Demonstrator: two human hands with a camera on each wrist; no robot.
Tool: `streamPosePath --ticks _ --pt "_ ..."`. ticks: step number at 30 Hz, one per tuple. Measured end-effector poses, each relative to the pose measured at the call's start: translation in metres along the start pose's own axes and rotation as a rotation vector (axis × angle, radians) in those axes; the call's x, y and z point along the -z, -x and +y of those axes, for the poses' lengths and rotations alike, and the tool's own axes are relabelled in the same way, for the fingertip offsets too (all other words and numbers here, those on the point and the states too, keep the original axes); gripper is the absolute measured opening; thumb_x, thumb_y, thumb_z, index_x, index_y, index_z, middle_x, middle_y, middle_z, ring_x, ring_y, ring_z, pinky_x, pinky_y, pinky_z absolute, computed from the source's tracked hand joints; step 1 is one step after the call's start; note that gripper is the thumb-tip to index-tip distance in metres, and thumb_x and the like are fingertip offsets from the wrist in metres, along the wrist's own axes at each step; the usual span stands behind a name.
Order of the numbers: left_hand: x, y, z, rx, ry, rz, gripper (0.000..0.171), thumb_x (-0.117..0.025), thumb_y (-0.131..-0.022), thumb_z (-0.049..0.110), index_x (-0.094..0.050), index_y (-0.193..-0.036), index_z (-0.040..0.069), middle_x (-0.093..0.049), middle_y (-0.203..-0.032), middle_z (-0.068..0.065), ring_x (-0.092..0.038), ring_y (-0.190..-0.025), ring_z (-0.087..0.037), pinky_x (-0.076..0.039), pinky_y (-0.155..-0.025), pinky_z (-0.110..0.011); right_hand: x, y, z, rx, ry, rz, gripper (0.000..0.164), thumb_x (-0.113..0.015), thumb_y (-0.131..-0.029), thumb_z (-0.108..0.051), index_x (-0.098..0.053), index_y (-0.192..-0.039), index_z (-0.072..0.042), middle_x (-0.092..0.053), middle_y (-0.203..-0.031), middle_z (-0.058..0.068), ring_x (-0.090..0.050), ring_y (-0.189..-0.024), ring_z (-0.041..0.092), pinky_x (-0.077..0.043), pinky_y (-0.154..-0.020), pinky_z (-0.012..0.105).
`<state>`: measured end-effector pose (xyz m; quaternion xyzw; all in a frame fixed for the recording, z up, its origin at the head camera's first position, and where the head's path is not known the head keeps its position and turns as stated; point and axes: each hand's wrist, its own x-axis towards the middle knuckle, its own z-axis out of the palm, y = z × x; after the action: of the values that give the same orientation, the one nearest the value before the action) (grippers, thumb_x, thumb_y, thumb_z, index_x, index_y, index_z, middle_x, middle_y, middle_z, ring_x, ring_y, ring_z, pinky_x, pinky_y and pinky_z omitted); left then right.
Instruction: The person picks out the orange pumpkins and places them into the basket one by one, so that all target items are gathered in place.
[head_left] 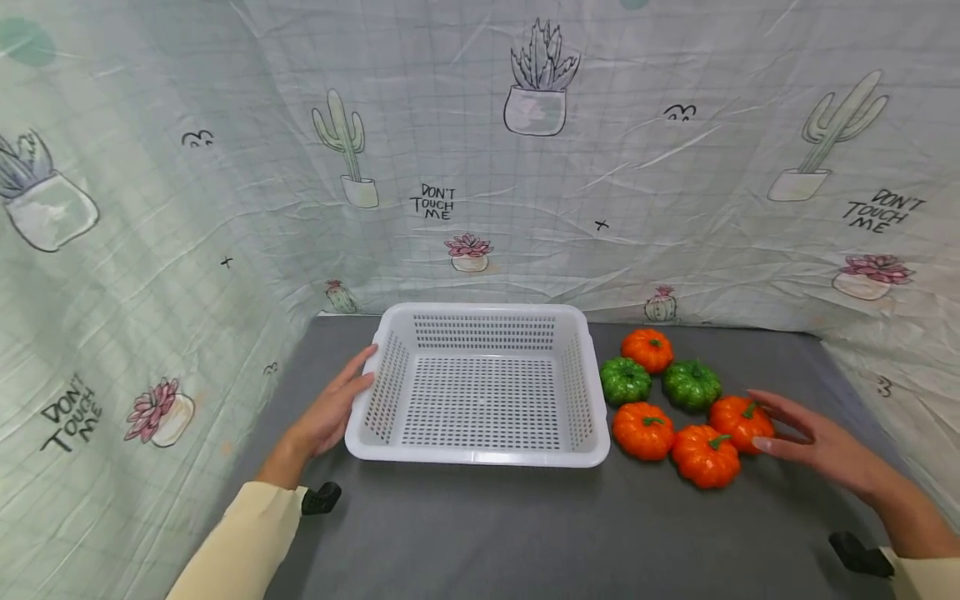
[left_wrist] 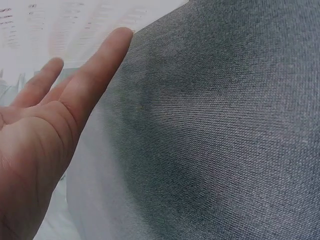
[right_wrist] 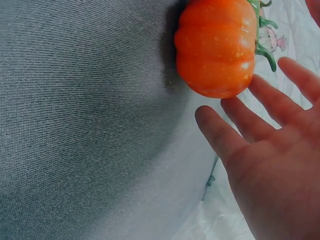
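A white plastic basket [head_left: 480, 457] with slotted walls stands on the grey cloth. My left hand [head_left: 330, 414] is at its left wall, fingers extended, the fingertips at the rim; in the left wrist view the fingers [left_wrist: 97, 70] look straight. To the basket's right sits a group of small toy pumpkins, several orange and two green. My right hand [head_left: 832, 450] is beside the rightmost orange pumpkin [head_left: 738, 423], thumb and fingers spread. In the right wrist view the fingertips are close to an orange pumpkin [right_wrist: 217, 47]; whether they touch it I cannot tell.
One green pumpkin [head_left: 625, 381] is close against the basket's right wall, another green pumpkin [head_left: 691, 385] beside it. Orange pumpkins stand behind [head_left: 647, 350] and in front [head_left: 706, 456]. A printed cloth curtain [head_left: 480, 167] closes off the back and sides.
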<state>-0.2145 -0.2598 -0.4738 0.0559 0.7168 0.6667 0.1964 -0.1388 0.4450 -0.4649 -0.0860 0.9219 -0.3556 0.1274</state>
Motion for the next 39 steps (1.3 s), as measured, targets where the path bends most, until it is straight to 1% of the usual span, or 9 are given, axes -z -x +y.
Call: streamPosePath --ticks 6,16,20,22,24,28,34,36,39 --pt "0.001 0.000 0.000 0.005 -0.006 0.007 0.065 -0.040 -0.113 0.041 -0.005 -0.168 0.036 -0.023 -0.172 -0.016 -0.053 -0.133 -0.024 -0.053 -0.096 -0.034 -0.001 -0.001 -0.001 0.014 -0.046 0.005 0.077 -0.070 -0.100 -0.021 -0.028 -0.162 -0.003 -0.035 -0.148 -0.025 -0.031 -0.113 -0.033 -0.049 -0.086 0.015" --pt "-0.001 0.000 0.000 0.005 -0.008 -0.002 0.064 -0.039 -0.113 0.042 -0.006 -0.168 0.038 -0.024 -0.172 -0.017 -0.052 -0.136 -0.029 -0.053 -0.097 -0.036 -0.011 -0.006 0.006 0.057 -0.046 0.061 0.091 -0.083 -0.088 -0.015 -0.029 -0.162 -0.003 -0.034 -0.147 -0.033 -0.027 -0.115 -0.035 -0.043 -0.087 0.007" --pt "-0.001 -0.001 -0.001 0.006 -0.011 0.003 0.065 -0.039 -0.113 0.044 -0.005 -0.168 0.038 -0.023 -0.172 -0.016 -0.051 -0.136 -0.029 -0.053 -0.097 -0.036 -0.013 -0.010 0.007 0.036 -0.031 0.068 0.094 -0.084 -0.087 -0.017 -0.028 -0.162 -0.003 -0.039 -0.163 0.004 -0.024 -0.113 -0.035 -0.039 -0.087 0.003" --pt "0.000 -0.001 -0.002 0.005 -0.011 0.001 0.065 -0.039 -0.113 0.044 -0.004 -0.168 0.038 -0.023 -0.172 -0.016 -0.053 -0.134 -0.026 -0.052 -0.097 -0.035 -0.015 -0.011 0.007 0.027 -0.027 0.069 0.095 -0.084 -0.087 -0.017 -0.028 -0.162 -0.002 -0.038 -0.162 0.025 -0.026 -0.113 -0.034 -0.038 -0.086 0.003" --pt "0.001 -0.001 -0.002 0.005 -0.003 0.000 0.065 -0.039 -0.113 0.044 -0.005 -0.168 0.038 -0.023 -0.172 -0.016 -0.055 -0.132 -0.021 -0.053 -0.096 -0.034 -0.017 -0.012 0.007 0.012 -0.010 0.076 0.096 -0.086 -0.086 -0.020 -0.030 -0.161 -0.002 -0.040 -0.157 0.034 -0.029 -0.111 -0.032 -0.038 -0.085 0.005" --pt "0.002 -0.001 -0.003 -0.003 0.020 -0.014 0.064 -0.040 -0.113 0.042 -0.006 -0.168 0.038 -0.023 -0.171 -0.017 -0.057 -0.128 -0.017 -0.054 -0.095 -0.033 -0.022 -0.013 0.009 0.005 0.012 0.097 0.094 -0.088 -0.084 -0.022 -0.034 -0.159 0.000 -0.050 -0.149 0.031 -0.037 -0.107 -0.027 -0.042 -0.082 0.009" --pt "0.000 0.000 -0.004 -0.002 0.039 -0.033 0.064 -0.038 -0.114 0.040 -0.003 -0.168 0.038 -0.020 -0.172 -0.018 -0.057 -0.129 -0.019 -0.054 -0.095 -0.036 -0.023 -0.016 0.012 0.010 -0.009 0.123 0.086 -0.088 -0.084 -0.018 -0.041 -0.153 0.002 -0.058 -0.133 -0.001 -0.049 -0.103 -0.020 -0.047 -0.080 0.013" --pt "0.000 0.000 -0.004 -0.004 0.043 -0.026 0.064 -0.038 -0.114 0.040 -0.003 -0.168 0.037 -0.020 -0.172 -0.018 -0.057 -0.128 -0.018 -0.054 -0.095 -0.036 -0.021 -0.018 0.012 0.006 -0.012 0.120 0.085 -0.088 -0.084 -0.019 -0.042 -0.153 0.002 -0.059 -0.133 0.000 -0.050 -0.103 -0.019 -0.048 -0.080 0.013" --pt "0.000 -0.001 -0.004 -0.012 0.046 -0.029 0.064 -0.038 -0.114 0.040 -0.003 -0.168 0.037 -0.019 -0.172 -0.018 -0.057 -0.129 -0.019 -0.054 -0.096 -0.036 -0.019 -0.019 0.010 -0.002 -0.002 0.119 0.084 -0.088 -0.084 -0.020 -0.043 -0.152 0.002 -0.060 -0.139 0.017 -0.048 -0.103 -0.021 -0.048 -0.080 0.014"
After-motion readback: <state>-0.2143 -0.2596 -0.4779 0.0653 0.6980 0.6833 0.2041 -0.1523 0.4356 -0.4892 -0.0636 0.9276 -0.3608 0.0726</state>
